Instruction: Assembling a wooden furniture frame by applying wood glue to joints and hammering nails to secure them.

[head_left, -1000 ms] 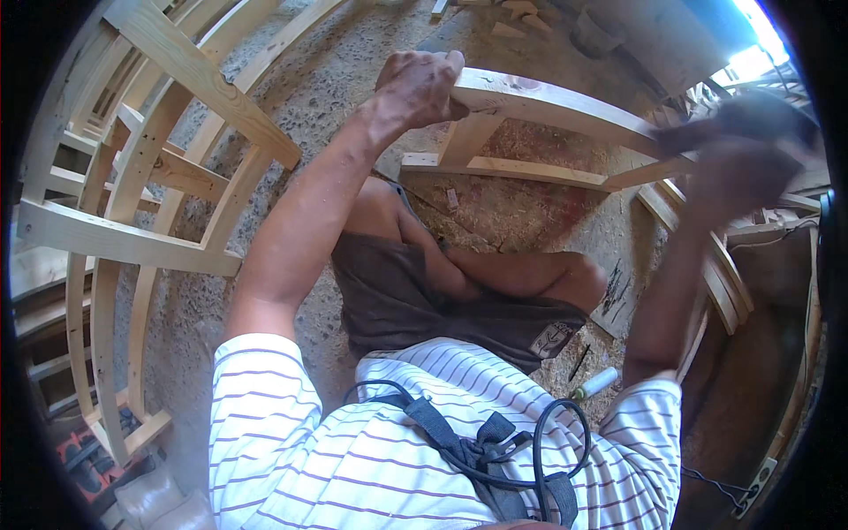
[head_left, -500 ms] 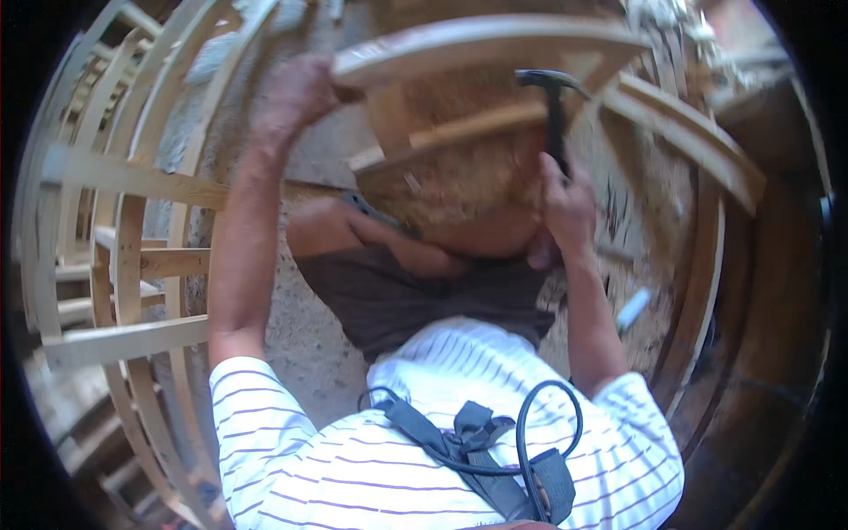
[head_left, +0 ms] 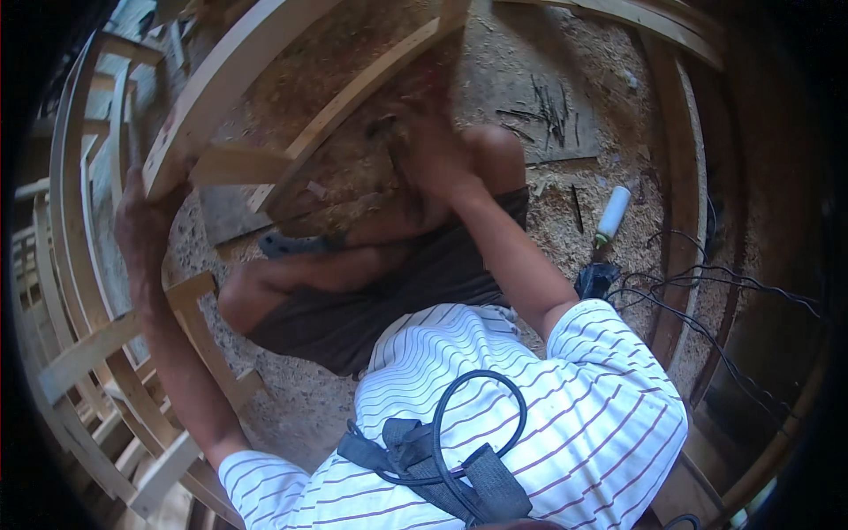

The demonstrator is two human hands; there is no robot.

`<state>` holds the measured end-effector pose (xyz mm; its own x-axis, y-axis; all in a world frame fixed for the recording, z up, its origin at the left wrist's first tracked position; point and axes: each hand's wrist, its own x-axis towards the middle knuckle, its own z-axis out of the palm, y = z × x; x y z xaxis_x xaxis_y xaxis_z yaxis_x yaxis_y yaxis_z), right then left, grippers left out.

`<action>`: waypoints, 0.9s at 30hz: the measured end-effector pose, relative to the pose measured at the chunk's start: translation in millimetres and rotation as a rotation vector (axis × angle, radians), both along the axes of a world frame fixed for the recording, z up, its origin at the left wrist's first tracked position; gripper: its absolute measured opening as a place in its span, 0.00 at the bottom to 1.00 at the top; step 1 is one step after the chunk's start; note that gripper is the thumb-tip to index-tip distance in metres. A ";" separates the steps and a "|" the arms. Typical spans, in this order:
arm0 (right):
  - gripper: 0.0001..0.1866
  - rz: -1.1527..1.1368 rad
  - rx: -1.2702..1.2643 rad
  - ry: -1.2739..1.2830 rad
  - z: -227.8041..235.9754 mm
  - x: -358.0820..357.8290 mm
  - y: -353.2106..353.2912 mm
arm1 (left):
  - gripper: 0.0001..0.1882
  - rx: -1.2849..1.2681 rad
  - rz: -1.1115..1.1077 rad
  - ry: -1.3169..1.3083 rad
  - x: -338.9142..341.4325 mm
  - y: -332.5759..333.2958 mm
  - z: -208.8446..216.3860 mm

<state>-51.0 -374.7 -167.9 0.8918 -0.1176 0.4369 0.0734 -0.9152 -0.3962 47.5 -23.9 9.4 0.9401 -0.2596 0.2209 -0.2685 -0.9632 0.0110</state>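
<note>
My left hand point(head_left: 148, 216) is closed around the near left corner of a wooden frame point(head_left: 237, 60), holding it raised and slanted in front of me. A thinner slat point(head_left: 358, 88) of that frame runs alongside the thicker outer beam, and a short crosspiece joins the two near my left hand. My right hand point(head_left: 435, 152) is closed on a hammer point(head_left: 385, 131), low between my legs and beside the slat. Shadow and blur hide part of the hammer's handle and head.
Several dark nails point(head_left: 549, 115) lie on a flat board at the right. A white bottle point(head_left: 613, 212) rests on sawdust, with black cables point(head_left: 724, 276) beyond it. Slatted wooden frames point(head_left: 97, 344) stand close along my left. A long beam point(head_left: 680, 177) edges the right side.
The wooden frame has swung left and tilted, my left hand moving left and down with it. My right hand has brought the hammer down and left. The view has turned.
</note>
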 end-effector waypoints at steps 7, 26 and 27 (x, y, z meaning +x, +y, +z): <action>0.10 -0.449 0.155 0.346 -62.9 -29.4 -258.7 | 0.32 -0.087 -0.213 0.027 11.0 -7.9 11.2; 0.08 -0.194 0.732 0.054 -18.3 0.3 -177.6 | 0.15 -0.197 -0.002 -0.480 -45.9 -15.3 4.5; 0.08 -0.149 0.816 0.017 16.3 2.8 -150.4 | 0.11 -0.360 0.073 -0.466 -54.3 -31.6 -7.1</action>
